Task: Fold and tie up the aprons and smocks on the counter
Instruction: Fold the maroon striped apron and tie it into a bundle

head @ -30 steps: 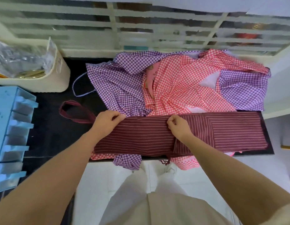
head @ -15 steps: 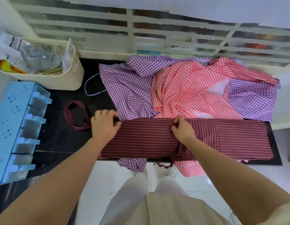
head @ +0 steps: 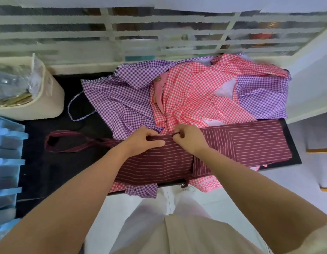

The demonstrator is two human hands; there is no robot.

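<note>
Head view, from the left: a pale blue plastic rack [head: 6, 162] sits at the frame's edge. Behind it stands a cream tub [head: 49, 105] stuffed with clear packets. Both are on a black counter [head: 49, 176].

A maroon strap loop [head: 67, 142] lies flat on the counter and runs right into the maroon striped apron [head: 159, 165]. The apron is folded into a long band along the counter's near edge. It lies on top of the lower parts of the other garments.

Behind it a purple gingham smock [head: 118, 99] is spread out crumpled.

The left hand [head: 142, 142] grips the apron's far edge, with its fingers curled over the fold and the thumb underneath. Just beside it, almost touching, the right hand [head: 190, 140] pinches the same edge with bent fingers.

Farther right a red gingham smock [head: 199, 92] is heaped against the window grille [head: 159, 33]. A second purple gingham piece [head: 259, 99] lies beyond it. Corners of red and purple gingham hang off the counter's front.
</note>
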